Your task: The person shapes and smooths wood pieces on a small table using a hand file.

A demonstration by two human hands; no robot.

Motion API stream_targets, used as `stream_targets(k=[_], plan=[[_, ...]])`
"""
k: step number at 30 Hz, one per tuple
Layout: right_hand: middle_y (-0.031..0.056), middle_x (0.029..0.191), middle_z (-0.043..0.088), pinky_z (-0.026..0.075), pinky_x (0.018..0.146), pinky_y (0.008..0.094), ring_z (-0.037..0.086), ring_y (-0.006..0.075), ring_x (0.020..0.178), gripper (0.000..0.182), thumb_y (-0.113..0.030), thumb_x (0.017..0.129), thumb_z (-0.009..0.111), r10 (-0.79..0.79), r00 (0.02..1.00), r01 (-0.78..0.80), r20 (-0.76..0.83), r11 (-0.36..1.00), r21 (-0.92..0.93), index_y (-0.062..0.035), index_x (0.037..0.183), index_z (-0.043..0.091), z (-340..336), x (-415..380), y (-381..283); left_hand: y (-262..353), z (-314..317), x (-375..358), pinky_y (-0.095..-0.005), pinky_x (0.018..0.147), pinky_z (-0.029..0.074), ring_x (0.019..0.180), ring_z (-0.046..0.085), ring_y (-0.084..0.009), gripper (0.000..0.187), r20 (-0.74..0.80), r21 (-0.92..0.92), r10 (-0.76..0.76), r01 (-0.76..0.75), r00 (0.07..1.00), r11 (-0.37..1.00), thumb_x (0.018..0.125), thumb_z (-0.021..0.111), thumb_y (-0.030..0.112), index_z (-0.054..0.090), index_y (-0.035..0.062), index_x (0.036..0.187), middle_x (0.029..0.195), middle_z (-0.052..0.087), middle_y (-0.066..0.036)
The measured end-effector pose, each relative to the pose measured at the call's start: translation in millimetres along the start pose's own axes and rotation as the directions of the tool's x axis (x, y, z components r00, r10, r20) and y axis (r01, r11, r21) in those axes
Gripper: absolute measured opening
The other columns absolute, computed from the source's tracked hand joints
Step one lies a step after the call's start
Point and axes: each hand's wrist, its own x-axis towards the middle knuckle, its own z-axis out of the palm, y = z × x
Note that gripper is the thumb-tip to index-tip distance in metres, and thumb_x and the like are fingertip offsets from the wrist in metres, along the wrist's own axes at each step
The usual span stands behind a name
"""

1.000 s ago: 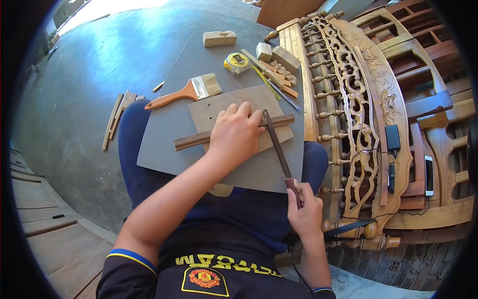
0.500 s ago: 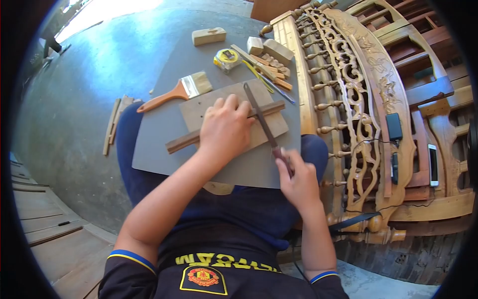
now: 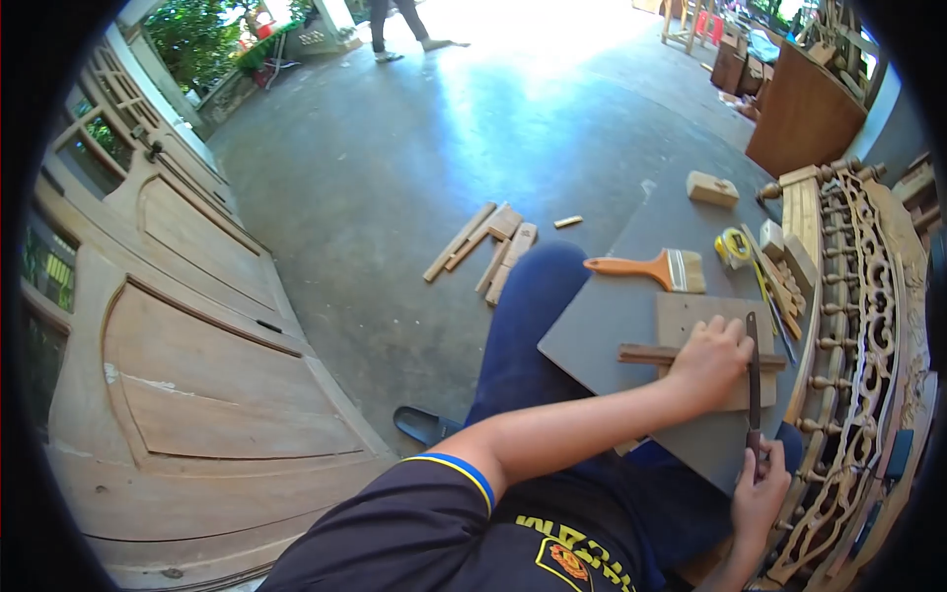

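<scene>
My left hand [image 3: 712, 363] is closed over a dark brown wooden strip [image 3: 643, 353], pinning it against a flat light-brown board [image 3: 681, 314]. Closed around the handle of a long dark flat file [image 3: 755, 380] is my right hand [image 3: 760, 490]. The file's blade lies across the strip, just right of my left fingers. Under the board is a grey panel [image 3: 602, 321] resting on my lap. A wide paintbrush [image 3: 646, 267] with an orange handle lies beyond the board, left of a yellow tape measure [image 3: 733, 248].
Wood blocks [image 3: 712, 189] and small sticks lie on the panel's far side. Carved wooden railings [image 3: 846, 345] stand close on my right. Wood offcuts [image 3: 508, 252] and a sandal [image 3: 424, 424] are on the floor. A wooden door [image 3: 197, 375] is at left; a person's legs [image 3: 395, 25] show far off.
My view has swung left and up, so the panel and both hands now appear farther right. The left hand stays on the strip and the right hand still grips the file.
</scene>
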Motion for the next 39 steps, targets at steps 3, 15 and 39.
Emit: stream_targets(k=[3,15,39], plan=[[0.0144,0.063,0.062,0.039,0.055,0.0333,0.056,0.0120,0.055,0.007,-0.001,0.107,0.064,-0.058,0.998,0.059,0.039,0.998,-0.027,0.0034,0.110,0.059,11.2,40.6,-3.7,0.5,1.1,0.9,-0.0452,0.086,0.050,0.107,0.062,-0.0313,0.026,-0.020,0.000,-0.001,0.001,1.000,1.000,0.090,0.080,0.028,0.071,0.0078,0.105,0.108,0.063,-0.011],[0.0150,0.067,0.065,0.044,0.059,0.0353,0.065,0.0223,0.058,0.009,-0.002,0.106,0.065,-0.260,0.961,0.250,-0.089,0.962,-0.112,0.0007,0.114,0.062,3.0,0.8,24.2,-0.8,7.0,-0.4,-0.0421,0.083,0.048,0.104,0.060,-0.0297,0.022,-0.022,0.013,0.034,-0.034,0.999,0.999,0.091,0.078,0.024,0.070,0.0083,0.105,0.107,0.061,-0.010],[0.0196,0.080,0.075,0.054,0.065,0.0332,0.080,0.0204,0.074,0.008,-0.001,0.102,0.071,0.134,0.989,-0.122,0.054,0.975,-0.187,0.0009,0.109,0.066,-36.2,-41.9,-13.8,1.9,-10.8,-3.0,-0.0447,0.086,0.053,0.105,0.066,-0.0309,0.027,0.003,0.031,0.012,-0.012,1.000,0.999,0.091,0.080,0.030,0.072,0.0076,0.105,0.109,0.065,-0.011]])
